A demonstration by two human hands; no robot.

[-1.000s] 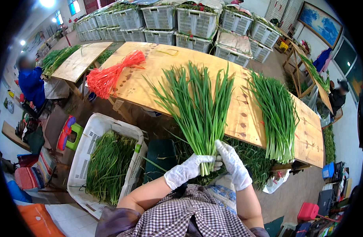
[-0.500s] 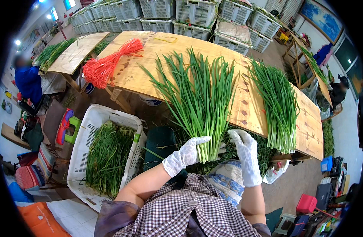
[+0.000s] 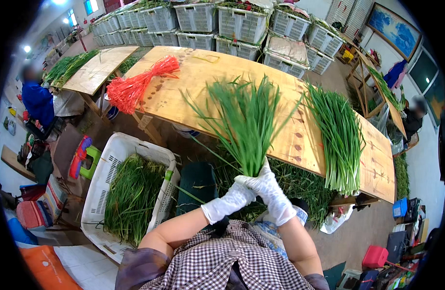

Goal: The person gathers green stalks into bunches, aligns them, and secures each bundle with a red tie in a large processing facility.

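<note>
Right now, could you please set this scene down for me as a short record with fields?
Left hand: white-gloved, against the right hand; its grip is partly hidden
Right hand: white-gloved, closed around the lower stalks of the green bunch
Green bunch: leaves fanned upward, blurred
Wooden table: red strips toward the left, second bunch toward the right
White crate: at the person's left, greens inside
Background: stacked crates beyond the table

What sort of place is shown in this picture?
It is probably an indoor workroom for handling leafy greens: plastic crates are stacked at the back, a green bunch is held at a wooden table, and a second bundle lies on that table.
</note>
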